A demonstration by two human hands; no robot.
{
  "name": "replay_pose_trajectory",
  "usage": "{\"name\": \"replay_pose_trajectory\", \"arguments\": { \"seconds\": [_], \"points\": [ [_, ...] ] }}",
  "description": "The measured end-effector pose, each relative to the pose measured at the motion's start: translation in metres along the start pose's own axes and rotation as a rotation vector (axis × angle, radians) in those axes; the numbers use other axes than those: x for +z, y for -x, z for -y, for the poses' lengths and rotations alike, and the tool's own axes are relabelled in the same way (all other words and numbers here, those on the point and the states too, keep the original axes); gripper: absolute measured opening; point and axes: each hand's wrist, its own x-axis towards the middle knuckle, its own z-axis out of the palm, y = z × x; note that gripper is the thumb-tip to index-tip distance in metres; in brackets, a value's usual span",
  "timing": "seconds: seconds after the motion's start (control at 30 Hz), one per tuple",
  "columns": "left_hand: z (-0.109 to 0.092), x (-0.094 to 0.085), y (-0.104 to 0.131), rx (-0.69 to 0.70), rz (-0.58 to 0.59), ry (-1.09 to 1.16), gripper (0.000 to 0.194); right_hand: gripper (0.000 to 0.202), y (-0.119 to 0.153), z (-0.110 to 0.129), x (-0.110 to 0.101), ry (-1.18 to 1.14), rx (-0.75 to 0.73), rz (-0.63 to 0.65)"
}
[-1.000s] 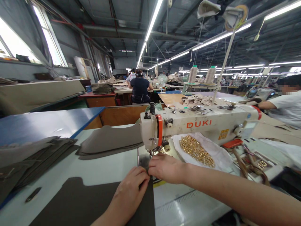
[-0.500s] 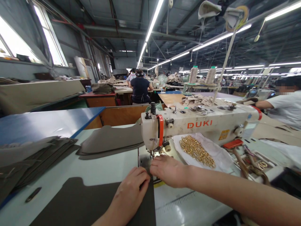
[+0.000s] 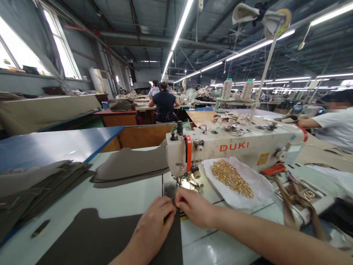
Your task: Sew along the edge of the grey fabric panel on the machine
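A dark grey-brown fabric piece (image 3: 96, 235) lies on the pale table at the front, its right edge under my hands. My left hand (image 3: 154, 224) rests on that edge, fingers curled and pinched together at the fabric. Just right of it, my right hand (image 3: 194, 206) is closed in a pinch near the same edge, close below the needle area of the white sewing machine (image 3: 234, 147). Fingertips nearly touch; what lies between them is too small to make out.
Gold metal pieces (image 3: 231, 178) lie on a white cloth behind my right forearm. Stacked dark panels (image 3: 132, 163) are behind the left hand, with another pile (image 3: 41, 191) at far left. A tray (image 3: 309, 195) stands right. A person (image 3: 338, 121) sits at the far right.
My right hand has drawn slightly back from the needle area, its fingers now pinched lower, near the left fingertips. The left hand has hardly moved.
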Motion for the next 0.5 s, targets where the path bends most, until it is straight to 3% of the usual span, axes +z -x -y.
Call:
{"name": "replay_pose_trajectory", "arguments": {
  "seconds": [0.17,0.37,0.5],
  "points": [
    [0.001,0.000,0.000,0.024,-0.045,0.021,0.020,0.016,-0.001,0.002,-0.002,-0.099,0.063,0.000],
    [0.001,0.001,0.001,0.036,-0.073,0.009,0.020,0.010,0.006,-0.006,-0.018,-0.174,0.081,0.066],
    [0.002,0.002,0.000,0.038,-0.073,0.015,0.021,0.009,0.015,-0.009,-0.023,-0.127,0.082,0.036]
  ]
}}
